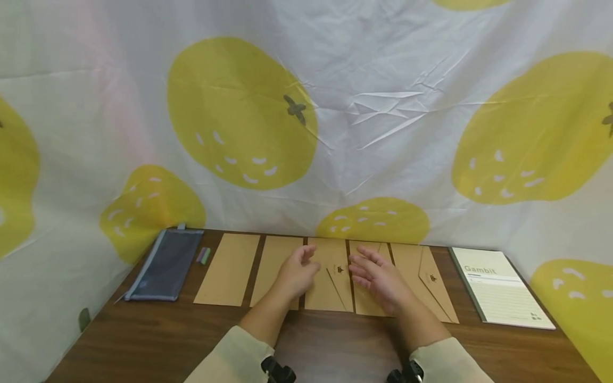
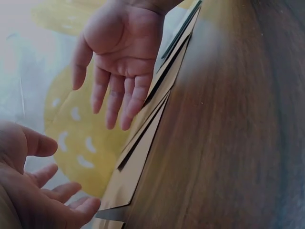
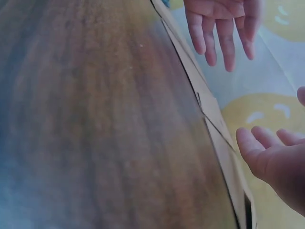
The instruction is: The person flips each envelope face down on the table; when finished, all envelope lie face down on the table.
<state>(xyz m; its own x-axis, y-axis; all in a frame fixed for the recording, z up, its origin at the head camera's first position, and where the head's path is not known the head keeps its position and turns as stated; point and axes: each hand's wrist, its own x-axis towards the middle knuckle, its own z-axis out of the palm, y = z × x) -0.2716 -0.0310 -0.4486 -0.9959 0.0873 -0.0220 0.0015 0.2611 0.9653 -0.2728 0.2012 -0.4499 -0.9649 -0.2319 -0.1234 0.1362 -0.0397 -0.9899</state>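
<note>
Both the left hand (image 1: 294, 274) and right hand (image 1: 380, 279) have relaxed, loosely spread fingers, holding nothing. They're over five flat, rectangular brown paper envelopes (image 1: 320, 295), lower middle of frame, on a wood-grain table (image 1: 335, 346). Zippered bluish pouch (image 1: 167, 265) lower left, pale rectangular notebook (image 1: 503, 290) lower right.

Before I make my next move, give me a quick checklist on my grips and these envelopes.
1. Left grip free: ok, holding nothing.
2. Right grip free: ok, holding nothing.
3. Five brown envelopes spaced apart: ok, gaps show between them.
4. Same face up: not ok; the leftmost envelope looks plain, the rightmost envelope shows its flap.
5. Notebook clear of the row: ok, apart on its right.
6. Anything inside the envelopes: cannot tell.
</note>
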